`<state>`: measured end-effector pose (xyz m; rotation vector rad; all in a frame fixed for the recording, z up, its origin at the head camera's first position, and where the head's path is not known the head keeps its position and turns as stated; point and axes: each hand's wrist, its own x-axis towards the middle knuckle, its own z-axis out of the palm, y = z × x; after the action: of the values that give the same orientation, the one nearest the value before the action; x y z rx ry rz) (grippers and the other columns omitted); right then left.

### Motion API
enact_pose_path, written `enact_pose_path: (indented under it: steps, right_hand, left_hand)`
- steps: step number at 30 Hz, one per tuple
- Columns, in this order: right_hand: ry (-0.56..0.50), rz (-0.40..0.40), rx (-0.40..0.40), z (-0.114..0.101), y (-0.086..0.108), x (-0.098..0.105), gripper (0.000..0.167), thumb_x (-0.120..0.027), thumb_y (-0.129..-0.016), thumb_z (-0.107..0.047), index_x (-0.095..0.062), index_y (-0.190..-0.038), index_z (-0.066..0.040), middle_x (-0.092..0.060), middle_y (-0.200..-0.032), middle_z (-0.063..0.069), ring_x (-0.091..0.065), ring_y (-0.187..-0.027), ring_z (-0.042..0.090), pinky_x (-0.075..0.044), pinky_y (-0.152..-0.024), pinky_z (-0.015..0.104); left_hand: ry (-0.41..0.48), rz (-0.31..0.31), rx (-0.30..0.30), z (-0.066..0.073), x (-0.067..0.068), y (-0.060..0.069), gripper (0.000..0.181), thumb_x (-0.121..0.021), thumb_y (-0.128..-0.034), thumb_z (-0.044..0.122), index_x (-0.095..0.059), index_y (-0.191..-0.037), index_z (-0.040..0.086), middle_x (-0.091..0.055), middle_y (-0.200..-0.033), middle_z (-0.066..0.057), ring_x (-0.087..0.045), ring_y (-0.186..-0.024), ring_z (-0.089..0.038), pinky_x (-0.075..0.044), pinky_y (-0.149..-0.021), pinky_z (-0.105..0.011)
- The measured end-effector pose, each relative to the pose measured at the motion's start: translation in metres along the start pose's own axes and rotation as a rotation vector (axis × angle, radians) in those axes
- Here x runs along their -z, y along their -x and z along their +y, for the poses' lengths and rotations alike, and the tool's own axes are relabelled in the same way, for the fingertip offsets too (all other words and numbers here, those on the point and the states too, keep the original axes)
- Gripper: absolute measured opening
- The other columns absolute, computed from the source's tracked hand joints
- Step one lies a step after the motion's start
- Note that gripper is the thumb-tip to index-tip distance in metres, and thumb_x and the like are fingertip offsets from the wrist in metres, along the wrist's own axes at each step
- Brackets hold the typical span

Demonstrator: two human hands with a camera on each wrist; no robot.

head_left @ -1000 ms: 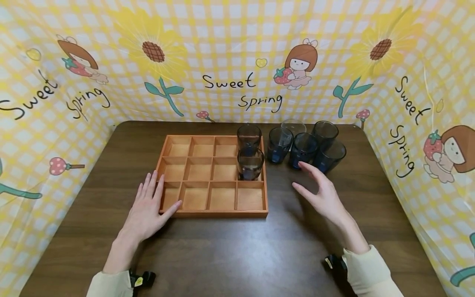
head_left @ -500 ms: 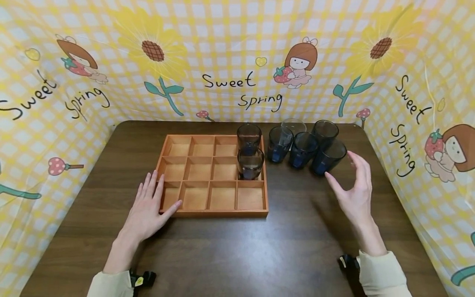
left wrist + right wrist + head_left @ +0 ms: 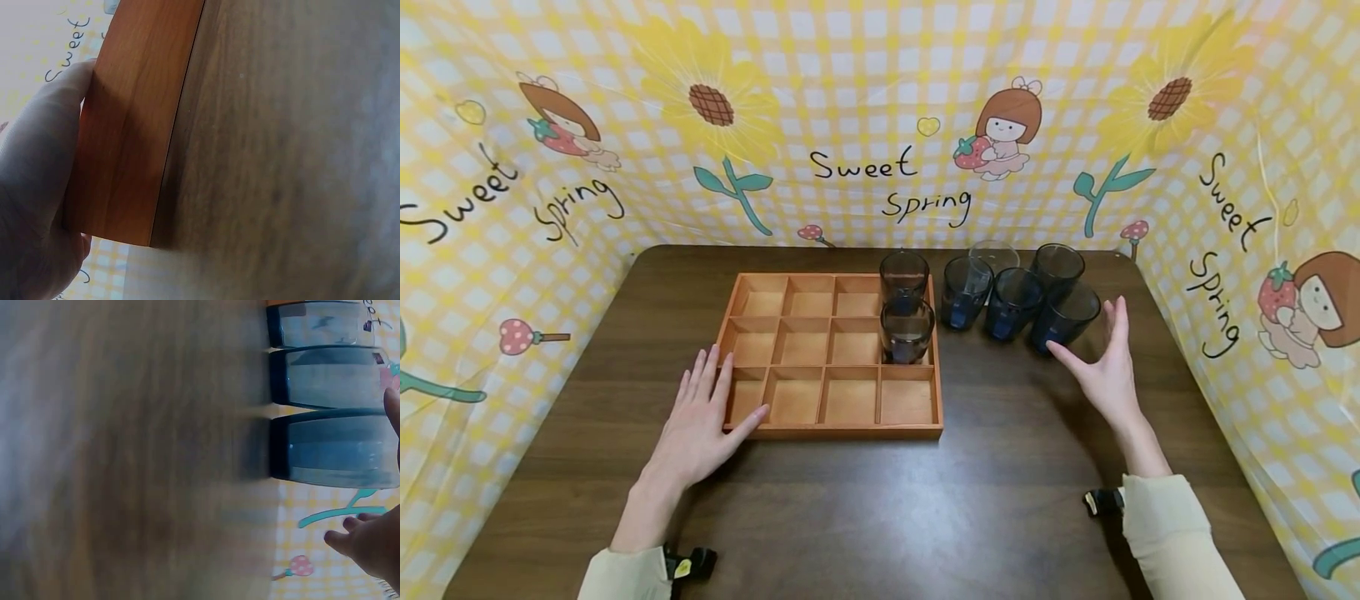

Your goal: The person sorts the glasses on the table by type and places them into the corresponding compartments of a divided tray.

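My left hand rests on the left front corner of a wooden compartment tray, its fingers straight along the left side and the thumb over the front rim. In the left wrist view the thumb lies against the tray's side wall. On the right, my right hand is spread around the nearest dark glass, thumb in front and fingers off its right side, not gripping it. The right wrist view shows a gap between the fingers and that glass. Two smoky glasses, one behind the other, stand in the tray's rightmost column.
Beside the tray's right side stand more dark glasses, including a left one, a middle one and a back one. A clear glass is partly hidden behind them. A patterned yellow cloth walls the brown table.
My right hand has moved right from before the middle dark glass to the nearest right one, its thumb now in front of it. The left hand and the glasses stay put.
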<state>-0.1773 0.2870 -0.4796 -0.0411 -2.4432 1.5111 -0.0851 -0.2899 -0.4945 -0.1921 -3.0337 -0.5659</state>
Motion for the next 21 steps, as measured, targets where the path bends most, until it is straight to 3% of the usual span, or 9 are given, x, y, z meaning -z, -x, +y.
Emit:
enact_pose_path:
  steps: [3, 8, 12, 16, 21]
  right_hand:
    - [-0.054, -0.052, -0.042, 0.006, -0.006, -0.001, 0.125, -0.084, -0.095, -0.009, 0.01, -0.177, -0.016, -0.02, -0.182, 0.024, -0.024, -0.169, 0.044, -0.02, -0.138, 0.062]
    - [-0.081, -0.074, -0.058, 0.01, -0.013, -0.005, 0.119, -0.081, -0.097, -0.005, 0.006, -0.178, -0.013, -0.032, -0.177, 0.027, -0.035, -0.165, 0.043, -0.029, -0.135, 0.06]
    - [-0.077, -0.058, -0.057, 0.012, -0.016, -0.01, 0.112, -0.081, -0.096, -0.002, -0.005, -0.178, -0.012, -0.046, -0.169, 0.025, -0.047, -0.156, 0.031, -0.04, -0.13, 0.04]
    - [-0.092, -0.027, -0.035, 0.015, -0.018, -0.017, 0.106, -0.084, -0.093, -0.002, -0.019, -0.176, -0.014, -0.055, -0.161, 0.02, -0.055, -0.138, 0.005, -0.043, -0.114, 0.013]
    - [-0.126, 0.031, -0.014, 0.02, -0.019, -0.025, 0.098, -0.086, -0.09, 0.001, -0.031, -0.171, -0.01, -0.059, -0.148, 0.009, -0.055, -0.121, -0.01, -0.044, -0.1, 0.002]
  left_hand:
    - [0.0, 0.002, -0.001, 0.0, 0.0, 0.0, 0.107, -0.062, -0.1051, 0.064, -0.012, -0.176, 0.002, -0.006, -0.184, -0.028, -0.003, -0.173, -0.047, -0.003, -0.141, -0.062]
    - [0.005, 0.006, -0.008, 0.001, 0.0, 0.001, 0.106, -0.063, -0.1052, 0.063, -0.013, -0.176, 0.002, -0.005, -0.184, -0.027, -0.004, -0.173, -0.047, -0.003, -0.141, -0.062]
    - [0.007, 0.01, -0.014, 0.001, -0.001, 0.001, 0.106, -0.063, -0.1052, 0.062, -0.013, -0.176, 0.002, -0.006, -0.184, -0.027, -0.004, -0.173, -0.047, -0.002, -0.141, -0.06]
    - [0.004, 0.013, -0.015, 0.0, -0.001, 0.001, 0.106, -0.063, -0.105, 0.062, -0.013, -0.176, 0.002, -0.006, -0.184, -0.027, -0.005, -0.173, -0.047, -0.002, -0.141, -0.06]
    - [-0.002, 0.009, -0.014, -0.001, -0.001, 0.001, 0.106, -0.063, -0.1051, 0.063, -0.012, -0.177, 0.004, -0.006, -0.185, -0.027, -0.005, -0.173, -0.048, -0.004, -0.141, -0.062]
